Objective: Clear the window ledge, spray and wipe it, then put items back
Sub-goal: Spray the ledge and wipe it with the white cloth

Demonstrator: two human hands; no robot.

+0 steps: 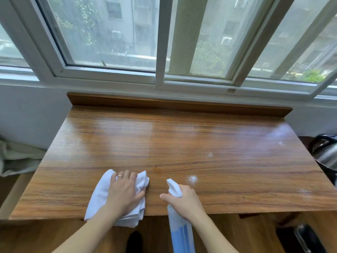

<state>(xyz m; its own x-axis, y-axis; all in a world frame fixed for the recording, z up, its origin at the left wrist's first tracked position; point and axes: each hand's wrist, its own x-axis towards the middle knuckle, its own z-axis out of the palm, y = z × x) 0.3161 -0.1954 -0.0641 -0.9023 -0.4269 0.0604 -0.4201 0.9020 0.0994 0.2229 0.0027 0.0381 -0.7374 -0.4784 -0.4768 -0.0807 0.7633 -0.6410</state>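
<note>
We see one window [113, 33] with sliding panes across the top, and beneath it one wooden ledge [173, 143], broad and glossy, with a raised wooden strip along its back edge. On the ledge we count four small white patches of spray foam [193, 179] toward the right side, the clearest just beyond the bottle's nozzle. One pale bundle of fabric [16, 157] lies off the ledge at the left, and one metal kettle [326, 154] sits off it at the right. One white cloth [102, 196] lies crumpled on the near edge of the ledge, partly hanging over it. One spray bottle [179, 229], translucent with a blue label and a white nozzle, is held upright at the near edge. We see two hands, apart: the left hand [125, 190] presses flat on the cloth, with one ring on a finger; the right hand [184, 199] grips the neck of the spray bottle.
</note>
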